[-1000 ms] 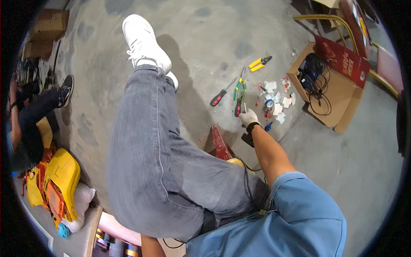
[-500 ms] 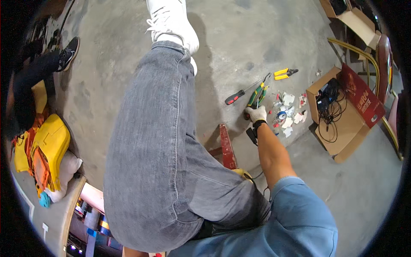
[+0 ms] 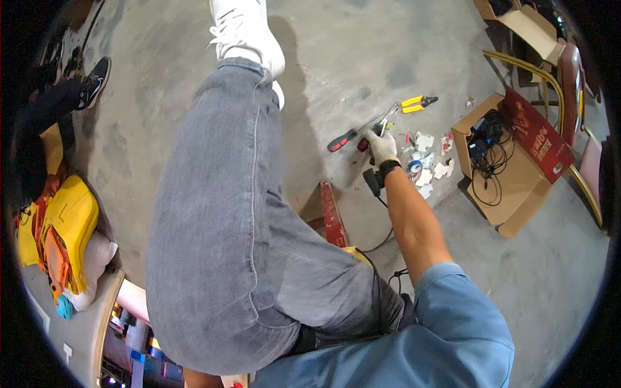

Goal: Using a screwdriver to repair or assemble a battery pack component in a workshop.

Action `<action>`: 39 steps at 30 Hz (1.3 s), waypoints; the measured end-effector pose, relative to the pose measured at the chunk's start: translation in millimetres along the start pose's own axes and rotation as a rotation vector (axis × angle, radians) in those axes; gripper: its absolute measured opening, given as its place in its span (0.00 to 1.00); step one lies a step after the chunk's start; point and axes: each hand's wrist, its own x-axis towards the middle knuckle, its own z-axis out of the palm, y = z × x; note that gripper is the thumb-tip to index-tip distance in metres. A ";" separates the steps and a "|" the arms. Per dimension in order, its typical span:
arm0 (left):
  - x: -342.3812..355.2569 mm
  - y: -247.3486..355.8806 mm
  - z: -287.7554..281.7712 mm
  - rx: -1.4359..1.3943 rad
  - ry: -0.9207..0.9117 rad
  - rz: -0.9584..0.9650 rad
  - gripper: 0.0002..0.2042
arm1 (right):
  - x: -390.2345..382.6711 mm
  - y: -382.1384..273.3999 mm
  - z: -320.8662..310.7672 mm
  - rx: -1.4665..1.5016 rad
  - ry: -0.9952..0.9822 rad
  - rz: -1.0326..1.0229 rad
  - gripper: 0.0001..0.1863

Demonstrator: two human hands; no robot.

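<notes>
My right hand [image 3: 383, 146], in a pale work glove, is closed around a black and red power drill [image 3: 363, 144]. The drill's dark base [image 3: 372, 182] hangs below the wrist, and a cord trails from it. Just beyond the hand lie pliers with green and yellow handles [image 3: 389, 126], largely covered by the hand and drill. Left of the drill rests a red and black screwdriver [image 3: 342, 140]. Yellow-handled wire strippers [image 3: 417, 104] lie farther off. My left hand is out of sight; a bit of forearm [image 3: 200, 378] shows at the lower edge.
Scraps and a blue tape roll [image 3: 415, 166] lie right of my hand. Farther right stands an open cardboard box [image 3: 524, 204] of black cables. A red bar [image 3: 333, 216] is beside my knee. At left are a yellow plastic piece [image 3: 72, 220] and another person's shoe [image 3: 95, 84].
My right hand has moved forward with the drill, now over the pliers. More of the drill's base and cord shows. The whole view has shifted slightly.
</notes>
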 end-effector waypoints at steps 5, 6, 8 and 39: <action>9.1 5.3 4.0 -0.009 -0.008 -0.002 0.37 | 2.5 25.9 3.6 -0.183 0.022 0.030 0.26; 11.0 5.8 3.5 -0.010 -0.006 0.007 0.37 | -1.6 41.8 2.7 -0.211 0.098 -0.029 0.22; 12.7 6.4 4.6 -0.012 -0.008 0.018 0.37 | 2.3 71.3 4.3 -0.405 0.269 0.179 0.19; 4.8 2.2 -0.5 -0.045 0.018 -0.016 0.36 | 38.6 70.6 -26.9 -0.399 0.191 0.129 0.21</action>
